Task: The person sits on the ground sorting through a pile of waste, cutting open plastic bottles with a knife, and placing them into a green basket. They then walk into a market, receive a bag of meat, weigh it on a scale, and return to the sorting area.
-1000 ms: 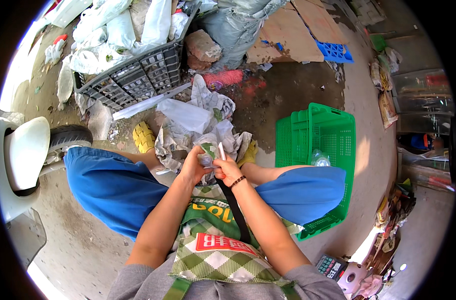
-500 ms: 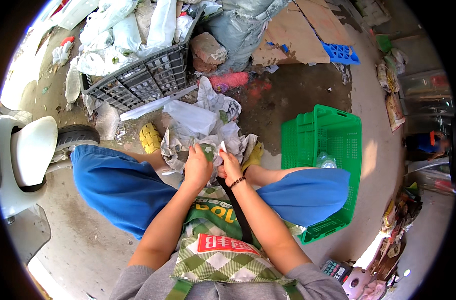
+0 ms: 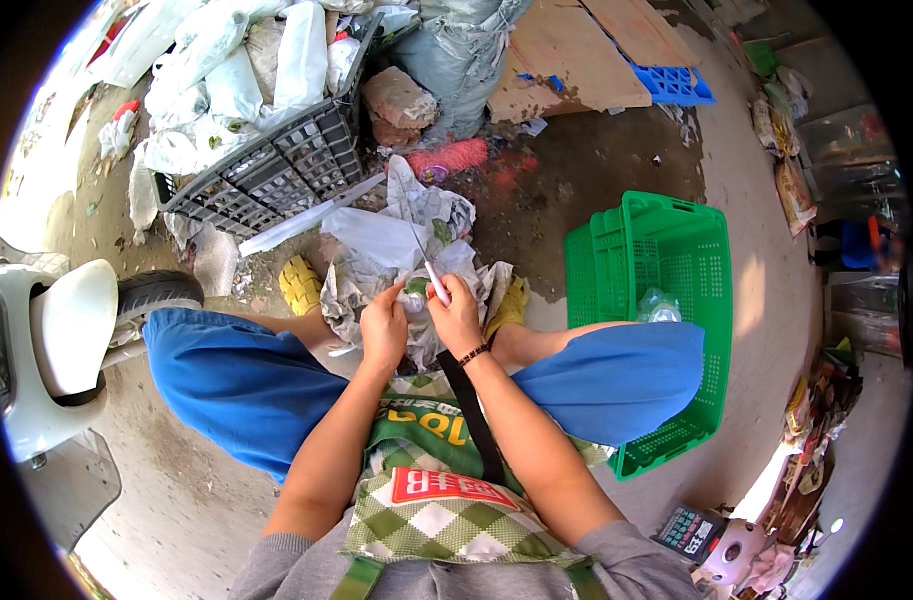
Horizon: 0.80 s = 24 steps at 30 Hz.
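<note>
My right hand point(image 3: 456, 312) is closed round the pale pink handle of a knife point(image 3: 438, 284). Its thin blade points away from me and slightly left. Close beside it, my left hand point(image 3: 383, 328) is pinched at the edge of a small green and whitish piece point(image 3: 414, 288), whose kind I cannot make out. Both hands are between my knees, over a heap of crumpled, dirty plastic sheeting point(image 3: 351, 290). A white plastic piece point(image 3: 374, 236) and some green scraps lie on that heap.
A black crate point(image 3: 276, 172) full of white bags stands at far left, beside a brick point(image 3: 400, 98) and a large grey sack point(image 3: 466, 60). On my right is a green basket point(image 3: 711, 300) with clear plastic inside. A white scooter point(image 3: 71, 330) stands left. Flattened cardboard point(image 3: 566, 60) lies beyond.
My right hand has turned the knife, so its blade now shows pointing away from me. My left hand has shifted slightly left and nearer me, and less of the green piece shows.
</note>
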Motion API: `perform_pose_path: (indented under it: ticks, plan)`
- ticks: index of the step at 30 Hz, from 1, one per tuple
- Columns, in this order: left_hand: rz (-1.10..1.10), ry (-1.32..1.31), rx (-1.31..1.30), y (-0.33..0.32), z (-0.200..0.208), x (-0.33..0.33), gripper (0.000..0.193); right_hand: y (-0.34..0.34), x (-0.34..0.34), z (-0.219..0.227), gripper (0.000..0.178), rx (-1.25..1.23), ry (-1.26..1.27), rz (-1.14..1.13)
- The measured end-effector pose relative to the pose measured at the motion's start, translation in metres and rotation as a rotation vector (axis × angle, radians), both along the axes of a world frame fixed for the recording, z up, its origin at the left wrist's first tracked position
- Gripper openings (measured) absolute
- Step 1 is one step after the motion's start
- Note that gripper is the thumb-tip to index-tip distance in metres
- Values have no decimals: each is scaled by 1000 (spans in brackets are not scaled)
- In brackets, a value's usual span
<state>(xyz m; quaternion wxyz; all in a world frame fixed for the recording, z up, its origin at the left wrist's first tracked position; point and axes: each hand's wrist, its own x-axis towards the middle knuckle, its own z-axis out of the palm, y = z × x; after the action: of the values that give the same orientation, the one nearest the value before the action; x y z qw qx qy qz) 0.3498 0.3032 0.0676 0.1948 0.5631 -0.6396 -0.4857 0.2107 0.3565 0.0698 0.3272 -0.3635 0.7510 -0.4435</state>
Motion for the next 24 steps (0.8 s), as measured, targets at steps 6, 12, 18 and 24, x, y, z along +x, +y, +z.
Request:
perform_pose_path:
  ticks: [6, 12, 18, 24]
  plan:
    - [622, 595, 629, -5, -28, 6, 26, -1, 1, 3, 29, -63, 134, 38]
    - [471, 568, 632, -6, -34, 4, 20, -14, -6, 2, 25, -22, -66, 10]
    - [338, 640, 606, -3, -1, -11, 35, -16, -10, 5, 19, -105, 13, -96]
    - [252, 639, 645, 0, -1, -17, 42, -16, -3, 14, 7, -179, 213, -41]
